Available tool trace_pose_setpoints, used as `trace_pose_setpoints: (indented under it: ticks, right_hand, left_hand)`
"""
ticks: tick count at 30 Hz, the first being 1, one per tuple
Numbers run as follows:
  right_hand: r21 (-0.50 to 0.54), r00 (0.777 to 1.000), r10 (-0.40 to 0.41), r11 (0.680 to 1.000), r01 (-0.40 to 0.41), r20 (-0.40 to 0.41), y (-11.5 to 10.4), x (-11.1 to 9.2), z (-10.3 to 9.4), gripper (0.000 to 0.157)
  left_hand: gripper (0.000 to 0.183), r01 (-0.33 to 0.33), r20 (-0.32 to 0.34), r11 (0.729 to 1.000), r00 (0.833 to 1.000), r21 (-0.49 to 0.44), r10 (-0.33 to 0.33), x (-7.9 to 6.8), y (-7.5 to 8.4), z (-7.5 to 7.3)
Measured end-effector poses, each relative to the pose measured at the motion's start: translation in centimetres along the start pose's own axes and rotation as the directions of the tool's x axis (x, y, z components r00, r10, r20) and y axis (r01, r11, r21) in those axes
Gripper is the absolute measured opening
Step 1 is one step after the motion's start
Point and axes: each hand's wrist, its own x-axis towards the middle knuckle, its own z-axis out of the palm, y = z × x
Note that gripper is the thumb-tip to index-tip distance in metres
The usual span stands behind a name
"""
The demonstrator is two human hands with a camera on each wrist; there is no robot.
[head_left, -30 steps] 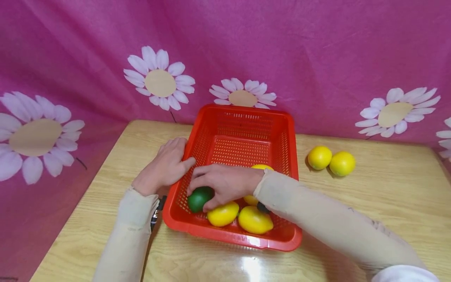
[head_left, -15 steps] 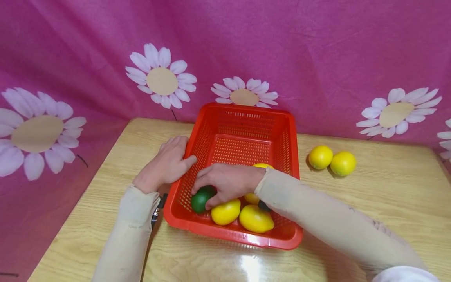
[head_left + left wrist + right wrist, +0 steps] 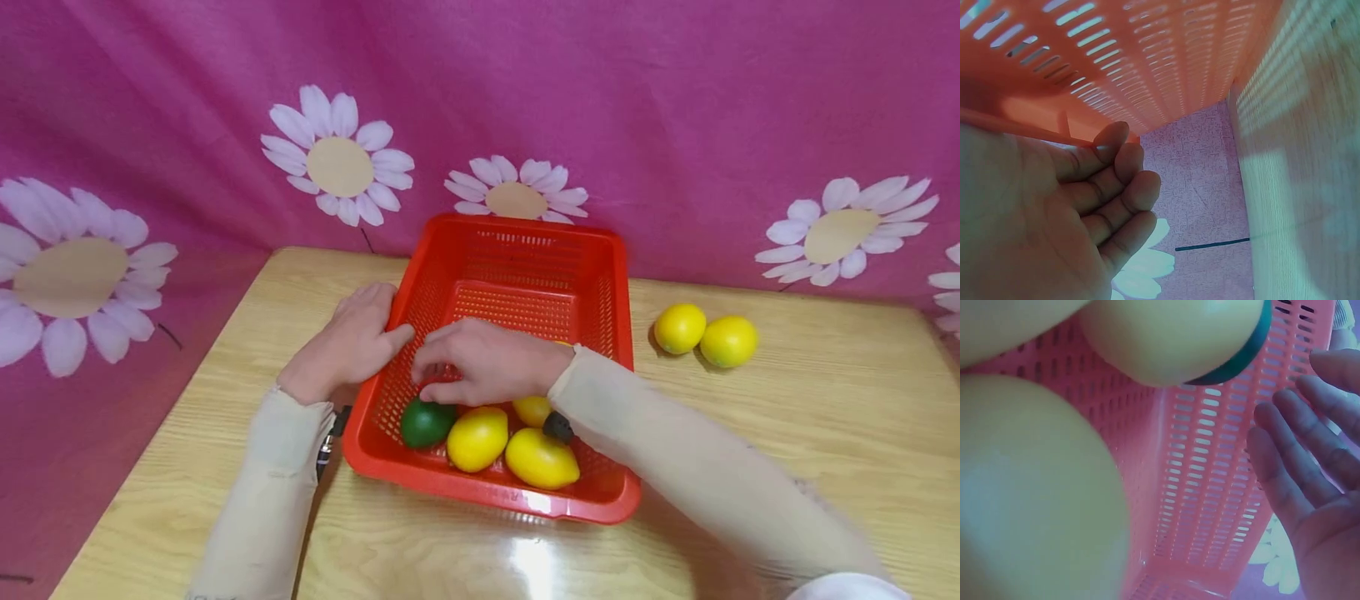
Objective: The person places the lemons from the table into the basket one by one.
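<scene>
In the head view a red plastic basket (image 3: 483,492) stands on the table. My left hand (image 3: 341,346) holds its left rim, thumb over the edge; the left wrist view shows the fingers bent on the outside, under the rim. My right hand (image 3: 487,362) hovers inside the basket just above a smooth dark green fruit (image 3: 427,423), holding nothing. The right wrist view shows its fingers loosely extended beside the perforated wall. Next to the green fruit lie yellow lemons (image 3: 477,440), one more lemon (image 3: 542,458) at the front, and others partly hidden by my right hand and wrist.
Two yellow fruits (image 3: 680,328) sit side by side on the wooden table (image 3: 795,450), right of the basket. A pink cloth (image 3: 600,100) with white flowers hangs right behind the table and along the left side. A small black device (image 3: 558,427) is at my right wrist.
My right hand has let go of the green fruit and risen slightly from it. The green fruit stays at the basket's front left corner. My left hand keeps its place on the rim.
</scene>
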Motion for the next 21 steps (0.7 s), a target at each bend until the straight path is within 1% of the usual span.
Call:
trace_pose_setpoints:
  ticks: [3, 6, 10, 13, 17, 21]
  right_hand:
    - [0.004, 1.000, 0.003, 1.000, -0.002, -0.029, 0.0, 0.3, -0.4, 0.023]
    - [0.003, 1.000, 0.010, 1.000, -0.010, -0.023, 0.0, 0.4, -0.6, 0.021]
    - [-0.002, 1.000, 0.017, 1.000, -0.017, -0.026, 0.0, 0.3, -0.6, 0.022]
    - [-0.007, 0.999, 0.026, 1.000, -0.027, -0.047, 0.0, 0.1, -0.7, 0.023]
    - [-0.011, 0.996, 0.026, 1.000, -0.027, -0.080, -0.2, -0.2, -1.1, 0.023]
    - [-0.045, 0.993, 0.016, 0.999, -0.021, -0.121, -0.6, -0.6, -1.6, 0.022]
  left_hand:
    - [0.043, 0.001, -0.010, 1.000, 1.000, 0.002, -0.001, 0.0, -0.1, -0.5]
    - [0.042, -0.003, -0.008, 1.000, 1.000, 0.000, 0.003, 0.0, -0.2, -0.6]
    - [0.041, -0.005, -0.004, 1.000, 1.000, -0.005, 0.005, -0.1, -0.3, -0.4]
    - [0.041, -0.008, -0.009, 1.000, 1.000, -0.008, 0.008, -0.1, -0.3, -0.2]
    - [0.041, -0.004, 0.002, 1.000, 1.000, -0.018, 0.004, -0.2, -0.2, 0.0]
    - [0.040, -0.002, 0.001, 1.000, 1.000, -0.018, 0.002, 0.0, -0.2, 0.2]
